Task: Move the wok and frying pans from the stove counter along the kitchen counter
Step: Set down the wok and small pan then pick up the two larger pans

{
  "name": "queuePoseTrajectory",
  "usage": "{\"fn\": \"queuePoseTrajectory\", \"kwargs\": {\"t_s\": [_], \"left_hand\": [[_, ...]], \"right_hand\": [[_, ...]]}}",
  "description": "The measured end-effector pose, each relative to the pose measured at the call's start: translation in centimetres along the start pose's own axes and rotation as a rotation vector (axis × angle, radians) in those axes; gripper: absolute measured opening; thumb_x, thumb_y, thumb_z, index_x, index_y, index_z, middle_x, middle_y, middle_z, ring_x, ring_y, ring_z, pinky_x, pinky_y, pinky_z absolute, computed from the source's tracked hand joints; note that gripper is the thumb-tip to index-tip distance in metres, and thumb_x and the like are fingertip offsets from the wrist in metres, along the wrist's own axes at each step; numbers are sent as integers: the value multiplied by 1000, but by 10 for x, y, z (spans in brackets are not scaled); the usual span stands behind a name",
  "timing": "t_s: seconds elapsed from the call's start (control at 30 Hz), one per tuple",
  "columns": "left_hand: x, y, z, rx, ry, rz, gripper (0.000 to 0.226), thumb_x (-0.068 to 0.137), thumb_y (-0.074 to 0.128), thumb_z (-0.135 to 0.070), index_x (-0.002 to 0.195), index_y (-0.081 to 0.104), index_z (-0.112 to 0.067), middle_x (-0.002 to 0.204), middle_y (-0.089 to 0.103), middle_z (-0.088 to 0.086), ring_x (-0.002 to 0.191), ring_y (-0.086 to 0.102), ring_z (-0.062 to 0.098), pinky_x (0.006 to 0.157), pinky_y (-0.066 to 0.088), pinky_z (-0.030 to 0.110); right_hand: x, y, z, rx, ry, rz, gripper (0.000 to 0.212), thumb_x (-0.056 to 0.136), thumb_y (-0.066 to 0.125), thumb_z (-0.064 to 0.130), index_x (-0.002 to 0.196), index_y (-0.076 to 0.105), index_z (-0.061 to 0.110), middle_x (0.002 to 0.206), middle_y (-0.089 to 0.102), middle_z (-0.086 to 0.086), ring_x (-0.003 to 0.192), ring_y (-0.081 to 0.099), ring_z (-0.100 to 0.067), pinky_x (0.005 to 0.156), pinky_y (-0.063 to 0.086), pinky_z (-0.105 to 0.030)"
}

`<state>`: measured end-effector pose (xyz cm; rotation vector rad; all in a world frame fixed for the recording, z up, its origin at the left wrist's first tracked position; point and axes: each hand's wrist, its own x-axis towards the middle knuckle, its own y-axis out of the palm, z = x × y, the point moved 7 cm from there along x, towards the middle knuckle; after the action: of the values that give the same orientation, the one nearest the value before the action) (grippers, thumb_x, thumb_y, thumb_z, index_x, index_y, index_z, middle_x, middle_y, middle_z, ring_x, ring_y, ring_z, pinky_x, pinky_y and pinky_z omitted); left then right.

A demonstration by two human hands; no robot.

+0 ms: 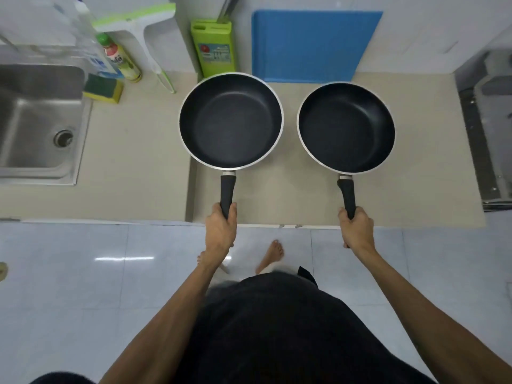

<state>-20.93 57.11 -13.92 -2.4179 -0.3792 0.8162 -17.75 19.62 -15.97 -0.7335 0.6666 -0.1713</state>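
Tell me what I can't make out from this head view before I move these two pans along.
- Pan undersides: whether the left pan and right pan rest on the counter or hover; their own bodies hide it.
- Handle ends: covered by the left hand and right hand.
- Stove: cut off by the right edge, blurred.
- Bottle labels: too small and blurred.
- No wok is in view.

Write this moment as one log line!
left hand: grips left pan handle | right hand: grips right pan handle | both pans over counter
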Motion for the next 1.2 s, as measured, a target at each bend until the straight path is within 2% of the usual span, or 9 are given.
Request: {"fn": "queuePoseTrajectory", "kwargs": {"t_s": [0.13,0.3,0.47,0.6,0.73,0.87,1.03,1.13,1.2], "left_hand": [[-6,-41,10,-42,26,-74,41,100,50,-49,100,52,-9,74,58,12,58,61,29,32,54,44],[-6,-110,48,-142,1,-179,41,100,51,-50,97,53,-8,72,55,7,53,57,23,32,53,39],[-9,-207,119,-220,-15,-299,37,99,52,-50,95,53,-13,67,55,5,47,55,18,32,51,34],[-5,-298,192,-294,-38,-371,31,98,54,-48,94,53,-18,65,54,2,39,52,8,32,48,28],[-7,-387,259,-317,-78,-476,27,97,53,-47,86,50,-23,67,53,1,40,51,10,32,47,27],[-10,-457,318,-350,-132,-568,31,96,52,-48,90,52,-17,69,52,2,44,50,13,32,47,27],[0,-527,380,-417,-196,-649,30,93,53,-48,84,51,-20,71,52,4,47,51,20,32,46,26],[19,-567,408,-474,-232,-685,32,92,54,-48,84,53,-17,70,52,6,49,51,21,34,47,27],[36,-594,425,-509,-258,-709,33,91,54,-48,84,53,-16,70,52,6,49,51,21,34,47,27]], "right_hand": [[-18,11,30,-28,-57,-10,34,100,51,40,91,53,7,78,56,-13,54,57,-27,30,46,-26],[-58,69,80,-21,-133,30,32,100,51,38,94,54,7,79,56,-12,51,56,-22,31,49,-30],[-113,143,141,-79,-254,77,30,98,53,35,95,55,5,84,61,-20,52,57,-26,28,37,-21],[-167,218,191,-101,-340,150,25,94,54,29,91,54,5,83,60,-20,53,57,-28,30,42,-23],[-223,295,244,-119,-427,214,27,94,54,29,93,56,3,82,59,-17,55,57,-27,33,47,-27],[-273,369,301,-136,-517,294,25,92,53,30,88,54,5,76,56,-13,48,54,-25,29,39,-22],[-315,457,372,-220,-613,375,26,93,53,32,91,56,6,78,58,-11,51,56,-25,30,44,-24],[-337,507,417,-250,-688,415,21,92,53,31,84,54,12,74,57,-10,48,54,-23,28,37,-21],[-348,542,449,-298,-729,431,21,90,53,32,85,54,12,76,60,-11,53,57,-25,32,37,-25]]}}
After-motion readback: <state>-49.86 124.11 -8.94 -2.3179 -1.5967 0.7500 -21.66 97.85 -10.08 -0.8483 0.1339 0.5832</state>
